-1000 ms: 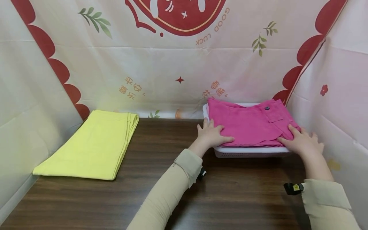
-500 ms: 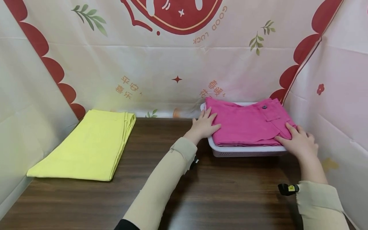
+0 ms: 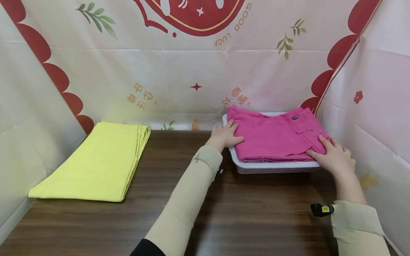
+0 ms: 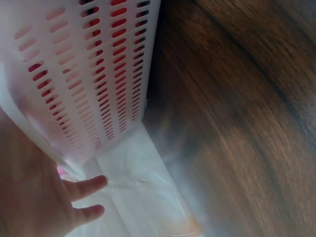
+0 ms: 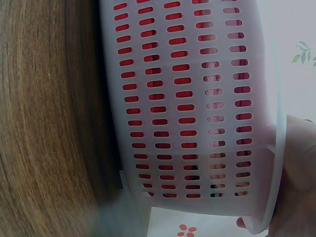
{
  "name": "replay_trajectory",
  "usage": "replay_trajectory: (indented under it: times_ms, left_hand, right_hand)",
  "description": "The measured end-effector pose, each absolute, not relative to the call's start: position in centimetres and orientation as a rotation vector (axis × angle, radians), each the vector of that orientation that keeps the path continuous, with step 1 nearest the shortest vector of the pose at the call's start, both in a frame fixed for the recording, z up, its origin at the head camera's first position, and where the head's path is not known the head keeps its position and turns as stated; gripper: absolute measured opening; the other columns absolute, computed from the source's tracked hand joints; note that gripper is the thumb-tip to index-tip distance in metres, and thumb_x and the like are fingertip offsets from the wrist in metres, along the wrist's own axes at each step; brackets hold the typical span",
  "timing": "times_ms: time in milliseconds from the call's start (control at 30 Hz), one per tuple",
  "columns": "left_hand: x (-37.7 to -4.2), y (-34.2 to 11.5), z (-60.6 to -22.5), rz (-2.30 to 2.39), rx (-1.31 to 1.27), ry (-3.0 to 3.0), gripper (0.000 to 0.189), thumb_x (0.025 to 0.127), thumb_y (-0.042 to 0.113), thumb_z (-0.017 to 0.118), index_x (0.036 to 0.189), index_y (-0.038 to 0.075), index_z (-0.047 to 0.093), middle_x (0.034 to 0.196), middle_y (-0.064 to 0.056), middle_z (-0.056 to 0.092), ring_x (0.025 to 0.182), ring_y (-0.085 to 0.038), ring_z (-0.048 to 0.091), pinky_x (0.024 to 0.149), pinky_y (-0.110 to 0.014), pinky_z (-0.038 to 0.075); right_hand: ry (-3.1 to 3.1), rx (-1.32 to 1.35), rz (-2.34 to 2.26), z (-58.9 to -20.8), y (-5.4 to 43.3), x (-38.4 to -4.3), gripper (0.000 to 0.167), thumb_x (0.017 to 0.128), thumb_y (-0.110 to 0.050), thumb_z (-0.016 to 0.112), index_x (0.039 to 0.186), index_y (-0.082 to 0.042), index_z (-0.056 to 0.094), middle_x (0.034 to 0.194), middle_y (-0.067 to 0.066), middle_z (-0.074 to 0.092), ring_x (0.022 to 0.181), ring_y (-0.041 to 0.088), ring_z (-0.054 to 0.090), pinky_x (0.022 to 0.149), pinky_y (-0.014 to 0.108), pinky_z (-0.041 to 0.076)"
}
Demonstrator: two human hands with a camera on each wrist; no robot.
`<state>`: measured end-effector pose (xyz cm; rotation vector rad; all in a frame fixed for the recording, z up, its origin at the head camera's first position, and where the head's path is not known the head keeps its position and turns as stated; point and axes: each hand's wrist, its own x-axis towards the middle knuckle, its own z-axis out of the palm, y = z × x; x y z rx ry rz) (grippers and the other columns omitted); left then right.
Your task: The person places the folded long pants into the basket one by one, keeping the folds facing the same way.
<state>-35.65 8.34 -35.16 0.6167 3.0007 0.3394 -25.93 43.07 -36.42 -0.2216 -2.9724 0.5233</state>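
A folded pink garment [image 3: 272, 138] with a dark button lies in a white slotted basket [image 3: 278, 166] at the right of the head view. My left hand [image 3: 222, 137] is at the basket's left rim, thumb and index finger spread onto the cloth. In the left wrist view, two straight fingers [image 4: 89, 187] extend outside the basket wall. At the right side, my right hand [image 3: 337, 158] rests over the rim, with thumb and index finger on the cloth and the other fingers spread outward. Red cloth shows through the slots [image 5: 182, 94] in the right wrist view.
A folded yellow cloth [image 3: 93, 163] lies at the left of the brown wooden table [image 3: 256, 213]. Printed fabric [image 3: 179, 67] hangs behind the table and along both sides. The right side fabric [image 3: 381, 142] stands close beside my right hand.
My left hand has slid off the front left of the pink garment, left and back to the basket's left rim. My right hand has stayed nearly in place. The head view has shifted slightly.
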Motion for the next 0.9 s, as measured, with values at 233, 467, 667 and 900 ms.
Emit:
replay_trajectory:
  times_ms: [233, 467, 667, 900]
  left_hand:
    - [-35.7, 8.5, -35.7, 0.437, 0.62, 2.989, 0.072, 0.092, 0.062, 0.04, 0.153, 0.027, 0.026, 0.159, 0.003, 0.014, 0.14, -0.04, 0.02, 0.111, -0.054, 0.013]
    - [-35.8, 7.2, -36.4, 0.637, 0.719, 2.889, 0.073, 0.092, 0.062, 0.04, 0.154, 0.027, 0.022, 0.16, 0.003, 0.006, 0.139, -0.04, 0.02, 0.108, -0.057, 0.018]
    - [-35.4, 5.5, -35.9, 0.658, 0.868, 2.802, 0.074, 0.092, 0.064, 0.041, 0.153, 0.026, 0.026, 0.16, 0.002, 0.004, 0.142, -0.036, 0.012, 0.109, -0.057, 0.017]
    - [-34.9, 3.1, -35.4, 0.651, 1.074, 2.764, 0.061, 0.094, 0.05, 0.051, 0.146, 0.019, 0.042, 0.158, -0.003, 0.018, 0.141, -0.033, 0.017, 0.109, -0.054, 0.02]
  right_hand:
    - [-2.977, -0.236, 0.525, -36.8, 43.4, -26.1, 0.093, 0.089, -0.063, 0.047, 0.153, -0.009, 0.006, 0.147, 0.037, 0.002, 0.118, 0.067, 0.013, 0.082, 0.076, 0.021]
    - [-2.905, -0.235, 0.535, -37.1, 43.1, -26.4, 0.087, 0.091, -0.059, 0.047, 0.153, -0.009, 0.011, 0.148, 0.036, 0.006, 0.12, 0.067, 0.013, 0.083, 0.077, 0.018]
    - [-2.801, -0.205, 0.538, -36.9, 42.7, -26.2, 0.076, 0.094, -0.049, 0.047, 0.15, -0.004, 0.023, 0.147, 0.035, 0.014, 0.126, 0.063, 0.01, 0.085, 0.077, 0.013]
    - [-2.754, -0.205, 0.516, -36.2, 41.7, -25.5, 0.062, 0.095, -0.034, 0.047, 0.143, 0.003, 0.036, 0.144, 0.036, 0.024, 0.13, 0.06, 0.008, 0.093, 0.075, 0.006]
